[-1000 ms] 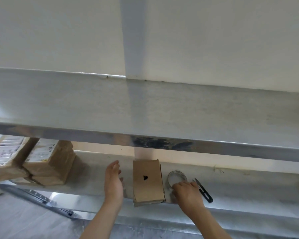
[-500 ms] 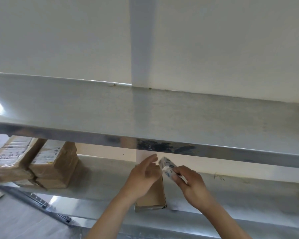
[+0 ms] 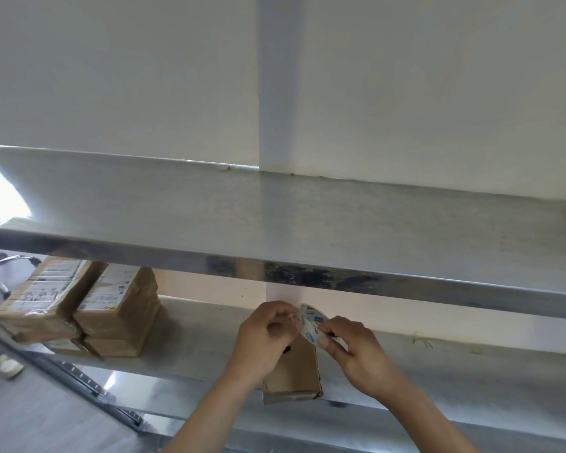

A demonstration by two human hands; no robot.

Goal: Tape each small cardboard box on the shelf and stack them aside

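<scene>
While the small cardboard box [image 3: 293, 371] lies untaped on the lower shelf [image 3: 471, 364], the tape roll [image 3: 311, 323] has come up: right hand [image 3: 356, 354] pinches it, left hand [image 3: 265, 335] picks at its end, so taping looks imminent.

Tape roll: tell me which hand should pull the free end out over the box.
Left. The left hand already pinches at the tape roll's edge, while the right hand grips the roll, both above the small cardboard box.
</scene>
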